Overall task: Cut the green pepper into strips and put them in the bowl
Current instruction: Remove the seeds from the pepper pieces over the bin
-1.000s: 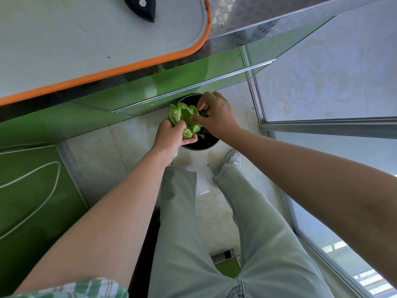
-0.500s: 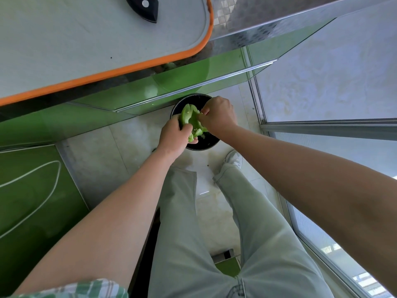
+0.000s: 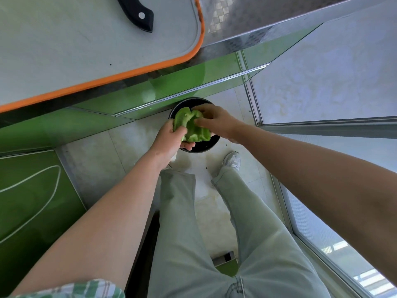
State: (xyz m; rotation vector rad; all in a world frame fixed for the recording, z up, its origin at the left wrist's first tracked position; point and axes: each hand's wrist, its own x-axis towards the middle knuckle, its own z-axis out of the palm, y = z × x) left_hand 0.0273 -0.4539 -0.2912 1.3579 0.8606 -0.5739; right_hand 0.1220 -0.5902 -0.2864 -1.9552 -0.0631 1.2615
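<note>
An opened green pepper [image 3: 190,125] is held over a round black bin [image 3: 211,143] on the floor, below the counter edge. My left hand [image 3: 171,139] grips the pepper from its left side, thumb on the flesh. The fingers of my right hand [image 3: 214,121] reach into the pepper's hollow inside from the right. Whether they pinch anything there I cannot tell. A grey cutting board with an orange rim [image 3: 86,50] lies on the counter at upper left. The black handle of a knife [image 3: 139,15] rests on it.
Green cabinet fronts [image 3: 32,201] run under the steel counter [image 3: 247,22]. My legs in pale trousers [image 3: 193,244] and a white shoe [image 3: 232,161] stand on the tiled floor just before the bin. A glass door panel [image 3: 333,72] closes off the right side.
The pepper has been spread wider open over the bin. My right hand has shifted from its top edge into its hollow. The view has tilted slightly down.
</note>
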